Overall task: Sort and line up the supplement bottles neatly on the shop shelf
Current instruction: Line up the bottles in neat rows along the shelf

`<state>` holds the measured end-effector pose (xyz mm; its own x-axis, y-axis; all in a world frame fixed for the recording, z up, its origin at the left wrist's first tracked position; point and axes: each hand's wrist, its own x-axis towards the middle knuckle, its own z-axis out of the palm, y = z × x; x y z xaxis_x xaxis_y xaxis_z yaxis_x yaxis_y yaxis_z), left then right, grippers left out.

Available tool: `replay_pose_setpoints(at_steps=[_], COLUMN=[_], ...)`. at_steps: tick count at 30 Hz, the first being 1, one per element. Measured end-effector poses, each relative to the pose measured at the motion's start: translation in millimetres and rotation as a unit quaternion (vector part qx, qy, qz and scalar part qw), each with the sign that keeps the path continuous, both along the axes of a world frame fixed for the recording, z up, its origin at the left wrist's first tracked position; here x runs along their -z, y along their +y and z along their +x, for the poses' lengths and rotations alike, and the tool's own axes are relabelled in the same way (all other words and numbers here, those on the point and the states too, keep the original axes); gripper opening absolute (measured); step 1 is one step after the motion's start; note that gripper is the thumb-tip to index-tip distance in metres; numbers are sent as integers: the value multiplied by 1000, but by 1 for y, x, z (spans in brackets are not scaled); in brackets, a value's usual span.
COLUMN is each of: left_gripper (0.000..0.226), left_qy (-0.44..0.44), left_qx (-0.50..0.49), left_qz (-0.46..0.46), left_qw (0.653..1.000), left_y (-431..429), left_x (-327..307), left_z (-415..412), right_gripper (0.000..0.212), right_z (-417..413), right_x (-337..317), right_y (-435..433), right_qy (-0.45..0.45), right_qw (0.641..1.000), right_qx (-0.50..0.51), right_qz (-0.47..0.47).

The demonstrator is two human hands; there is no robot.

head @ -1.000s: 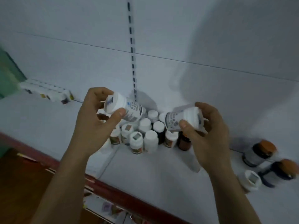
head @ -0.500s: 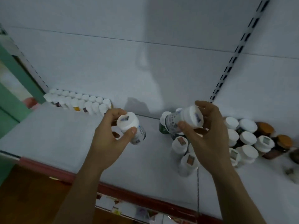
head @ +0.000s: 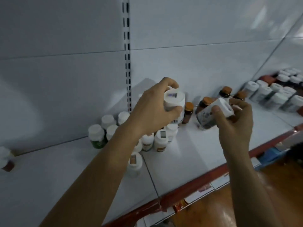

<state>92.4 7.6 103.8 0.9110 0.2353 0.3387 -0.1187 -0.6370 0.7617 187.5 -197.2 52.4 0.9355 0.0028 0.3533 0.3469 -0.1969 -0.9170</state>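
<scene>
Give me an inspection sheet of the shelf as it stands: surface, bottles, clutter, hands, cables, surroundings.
Surface: white shelf, red front edge with price tags.
Job's things: left bottle, white cap up, held above the shelf; right bottle, white cap, tilted; loose cluster of white-capped bottles standing under the left forearm; orange-capped amber bottles near the back panel; rows of white-capped bottles at far right.
Clutter: lone bottle at the left edge, blurred.
Hands: left hand grips the left bottle; right hand grips the right bottle.
Cables: nothing seen.
Surroundings: back panel with slotted upright; wooden floor below.
</scene>
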Motion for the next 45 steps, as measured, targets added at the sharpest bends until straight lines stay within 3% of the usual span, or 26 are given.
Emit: replay_pose_setpoints(at_steps=[6,12,18,21,23,26,28,29,33,36,38,41,45], left_gripper=[47,52,39,28,35,45,42,40,33,27,29,30,32], left_qy=[47,117,158,101,138,264,262,242,111,1,-36,-68,-83], left_qx=[110,193,172,110,77,99,90,72,-79,-199,-269,-393,-495], left_qz=[81,269,233,236,303,339,307,287,120,-8,-35,27,45], left_qw=[990,936,944,960,940,898,911,924,983,980,962,917,864], left_y=[-62,-146,-159,-138,-118,-105,-101,-98,-67,-44,-29,-3,39], left_x=[2,53,76,62,58,63,68,67,42,25,20,19,39], left_z=[89,146,167,171,179,188,188,184,120,38,-20,-104,-210], right_gripper=[52,47,35,36,38,43,38,35,31,36,35,26,23], right_z=[51,119,162,180,199,227,237,238,215,170,136,81,-9], right_x=[21,54,57,40,24,6,2,1,-11,-30,-38,-37,-28], right_y=[-83,-135,-164,-166,-151,-114,-96,-92,-71,-39,-11,41,122], right_qy=[21,78,127,39,-43,-49,-32,-35,-161,-236,-242,-196,-124], right_qw=[991,973,945,928,893,787,736,732,801,863,885,888,849], right_qx=[85,105,-6,-42,-116,-261,-299,-301,-270,-258,-295,-386,-507], right_qz=[-102,-192,-302,-369,-433,-557,-607,-610,-510,-365,-266,-154,-86])
